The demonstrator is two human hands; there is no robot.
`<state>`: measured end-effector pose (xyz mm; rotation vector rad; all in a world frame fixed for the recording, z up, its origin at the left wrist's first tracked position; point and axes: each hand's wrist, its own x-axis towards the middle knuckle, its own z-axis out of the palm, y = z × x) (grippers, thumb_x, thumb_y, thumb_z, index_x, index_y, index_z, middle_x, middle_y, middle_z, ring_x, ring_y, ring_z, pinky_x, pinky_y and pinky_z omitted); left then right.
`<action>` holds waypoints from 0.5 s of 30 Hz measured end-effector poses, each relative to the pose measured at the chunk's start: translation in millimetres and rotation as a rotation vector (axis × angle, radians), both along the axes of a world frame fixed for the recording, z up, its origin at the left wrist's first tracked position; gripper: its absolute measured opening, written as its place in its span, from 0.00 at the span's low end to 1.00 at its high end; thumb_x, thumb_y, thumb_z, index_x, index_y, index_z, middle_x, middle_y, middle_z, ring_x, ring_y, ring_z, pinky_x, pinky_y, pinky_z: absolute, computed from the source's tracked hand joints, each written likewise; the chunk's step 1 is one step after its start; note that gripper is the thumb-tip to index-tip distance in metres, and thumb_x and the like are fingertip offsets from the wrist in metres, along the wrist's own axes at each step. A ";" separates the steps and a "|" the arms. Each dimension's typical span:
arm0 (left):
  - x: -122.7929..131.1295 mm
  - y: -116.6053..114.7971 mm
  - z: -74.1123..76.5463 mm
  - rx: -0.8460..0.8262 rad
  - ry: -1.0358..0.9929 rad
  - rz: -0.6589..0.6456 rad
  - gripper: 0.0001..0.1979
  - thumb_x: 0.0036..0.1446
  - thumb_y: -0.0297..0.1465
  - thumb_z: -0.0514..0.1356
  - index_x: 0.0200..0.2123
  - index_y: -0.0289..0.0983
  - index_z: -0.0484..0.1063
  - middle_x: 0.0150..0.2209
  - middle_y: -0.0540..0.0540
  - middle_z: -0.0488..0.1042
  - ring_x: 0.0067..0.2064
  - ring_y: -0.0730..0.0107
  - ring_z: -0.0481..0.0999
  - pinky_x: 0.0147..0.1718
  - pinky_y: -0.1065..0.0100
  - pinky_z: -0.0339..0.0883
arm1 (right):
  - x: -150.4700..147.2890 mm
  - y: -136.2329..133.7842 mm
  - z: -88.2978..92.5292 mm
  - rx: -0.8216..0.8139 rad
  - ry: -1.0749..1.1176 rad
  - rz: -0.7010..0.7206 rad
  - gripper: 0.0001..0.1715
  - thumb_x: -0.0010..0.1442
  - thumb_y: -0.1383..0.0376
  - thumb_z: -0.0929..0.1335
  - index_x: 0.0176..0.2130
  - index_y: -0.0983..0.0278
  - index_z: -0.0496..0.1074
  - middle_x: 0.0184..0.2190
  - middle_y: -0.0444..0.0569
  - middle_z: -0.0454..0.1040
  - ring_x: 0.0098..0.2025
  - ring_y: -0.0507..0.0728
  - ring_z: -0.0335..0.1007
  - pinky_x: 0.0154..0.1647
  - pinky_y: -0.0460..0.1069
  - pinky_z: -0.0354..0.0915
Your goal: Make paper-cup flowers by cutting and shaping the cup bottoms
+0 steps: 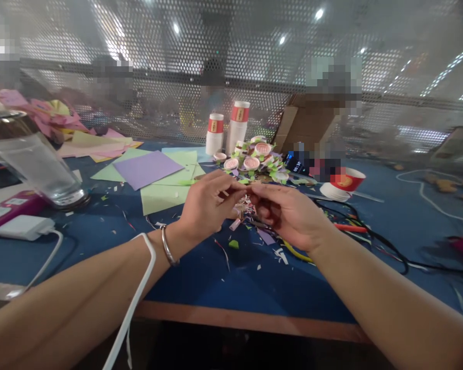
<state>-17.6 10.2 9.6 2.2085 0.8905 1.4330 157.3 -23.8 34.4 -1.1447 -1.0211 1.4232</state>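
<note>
My left hand (208,205) and my right hand (289,213) meet fingertip to fingertip above the blue table (224,282). Both pinch a small thin piece between them; it is too small to name. A silver bangle (168,246) sits on my left wrist. Just beyond the fingers lies a cluster of small paper flowers (258,162) with pink centres and green leaves. Paper scraps (250,231) litter the cloth under my hands.
Purple and green paper sheets (154,172) lie at centre left. Two white glue bottles (229,131) stand behind the flowers. A glass tumbler (42,169) and white charger (23,227) sit left. A red-and-white cup (343,182) and black cables (374,241) are right. Perforated metal screen behind.
</note>
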 end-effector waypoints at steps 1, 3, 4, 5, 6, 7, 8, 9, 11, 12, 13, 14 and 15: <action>0.0 0.6 -0.2 0.014 0.010 0.005 0.05 0.63 0.31 0.63 0.34 0.41 0.80 0.33 0.47 0.77 0.37 0.68 0.75 0.35 0.67 0.69 | 0.1 -0.8 -1.0 0.003 0.001 -0.001 0.14 0.48 0.58 0.78 0.31 0.64 0.76 0.25 0.41 0.70 0.21 0.46 0.57 0.19 0.45 0.47; 0.2 2.3 -0.4 0.029 0.038 0.008 0.06 0.64 0.31 0.62 0.33 0.40 0.78 0.34 0.47 0.78 0.38 0.68 0.75 0.36 0.67 0.68 | 0.2 -1.7 -3.3 0.016 -0.002 -0.003 0.14 0.48 0.59 0.78 0.31 0.64 0.77 0.26 0.41 0.71 0.21 0.46 0.57 0.19 0.45 0.47; 0.3 3.3 -0.5 0.035 0.052 0.014 0.06 0.64 0.31 0.62 0.33 0.40 0.76 0.34 0.47 0.78 0.38 0.68 0.75 0.36 0.67 0.67 | 0.2 -1.8 -4.6 0.026 -0.005 -0.005 0.13 0.48 0.59 0.78 0.31 0.64 0.77 0.26 0.41 0.71 0.21 0.46 0.57 0.19 0.46 0.48; 0.3 4.4 -0.6 0.038 0.067 0.023 0.05 0.64 0.30 0.61 0.34 0.39 0.75 0.34 0.47 0.78 0.38 0.68 0.75 0.37 0.67 0.67 | 0.0 -1.7 -5.7 0.037 -0.010 -0.008 0.12 0.48 0.60 0.78 0.31 0.63 0.77 0.26 0.41 0.71 0.21 0.46 0.58 0.19 0.46 0.48; 0.4 5.5 -0.7 0.036 0.081 0.034 0.05 0.64 0.30 0.61 0.34 0.39 0.74 0.35 0.47 0.78 0.38 0.68 0.75 0.37 0.67 0.66 | -0.2 -1.5 -6.7 0.049 -0.017 -0.010 0.12 0.48 0.60 0.78 0.30 0.63 0.77 0.26 0.42 0.72 0.21 0.46 0.58 0.20 0.46 0.49; 0.4 6.5 -0.7 0.025 0.093 0.045 0.05 0.64 0.29 0.60 0.35 0.38 0.74 0.35 0.47 0.78 0.38 0.69 0.75 0.37 0.67 0.66 | -0.5 -1.3 -7.6 0.061 -0.024 -0.012 0.11 0.48 0.60 0.78 0.30 0.63 0.77 0.26 0.42 0.72 0.22 0.46 0.58 0.20 0.46 0.49; 0.4 7.3 -0.6 0.005 0.103 0.052 0.04 0.64 0.30 0.60 0.35 0.38 0.74 0.34 0.47 0.78 0.37 0.69 0.75 0.37 0.67 0.66 | -0.7 -1.0 -8.3 0.072 -0.032 -0.013 0.11 0.48 0.60 0.78 0.29 0.63 0.77 0.25 0.42 0.72 0.21 0.46 0.58 0.20 0.46 0.49; 0.4 7.7 -0.4 -0.023 0.108 0.053 0.04 0.64 0.30 0.60 0.35 0.38 0.74 0.34 0.47 0.78 0.37 0.69 0.75 0.37 0.67 0.66 | -0.8 -0.8 -8.8 0.081 -0.040 -0.011 0.11 0.48 0.61 0.78 0.28 0.64 0.77 0.25 0.42 0.72 0.21 0.46 0.58 0.20 0.46 0.49; 0.5 7.2 0.6 -0.073 0.106 0.036 0.05 0.64 0.31 0.60 0.36 0.37 0.75 0.33 0.47 0.79 0.35 0.70 0.75 0.36 0.68 0.66 | -0.7 -0.5 -9.5 0.098 -0.052 -0.007 0.11 0.48 0.60 0.78 0.28 0.64 0.77 0.25 0.42 0.72 0.21 0.46 0.58 0.20 0.46 0.49; 0.6 6.1 1.4 -0.086 0.103 0.026 0.06 0.64 0.31 0.60 0.37 0.37 0.76 0.33 0.47 0.79 0.34 0.70 0.75 0.35 0.68 0.66 | -0.5 -0.5 -9.8 0.108 -0.056 -0.006 0.11 0.48 0.60 0.77 0.28 0.64 0.77 0.25 0.42 0.72 0.21 0.46 0.58 0.20 0.46 0.49; 0.9 4.5 2.3 -0.091 0.098 0.019 0.06 0.64 0.31 0.60 0.37 0.37 0.77 0.33 0.47 0.80 0.34 0.71 0.76 0.35 0.68 0.66 | -0.3 -0.6 -10.0 0.118 -0.060 -0.004 0.11 0.48 0.60 0.77 0.28 0.64 0.77 0.25 0.42 0.72 0.21 0.46 0.58 0.20 0.46 0.50; 1.1 2.5 3.4 -0.093 0.091 0.010 0.07 0.63 0.30 0.60 0.37 0.36 0.78 0.33 0.47 0.80 0.33 0.71 0.76 0.35 0.68 0.67 | 0.0 -0.7 -10.3 0.127 -0.064 -0.003 0.11 0.49 0.60 0.77 0.28 0.64 0.77 0.25 0.42 0.72 0.21 0.46 0.58 0.21 0.46 0.50; 1.5 0.4 4.4 -0.098 0.085 0.005 0.07 0.63 0.30 0.60 0.38 0.36 0.79 0.34 0.46 0.81 0.33 0.71 0.77 0.35 0.69 0.67 | 0.2 -0.8 -10.5 0.134 -0.068 0.000 0.11 0.49 0.60 0.77 0.28 0.64 0.77 0.25 0.42 0.72 0.21 0.46 0.58 0.21 0.46 0.50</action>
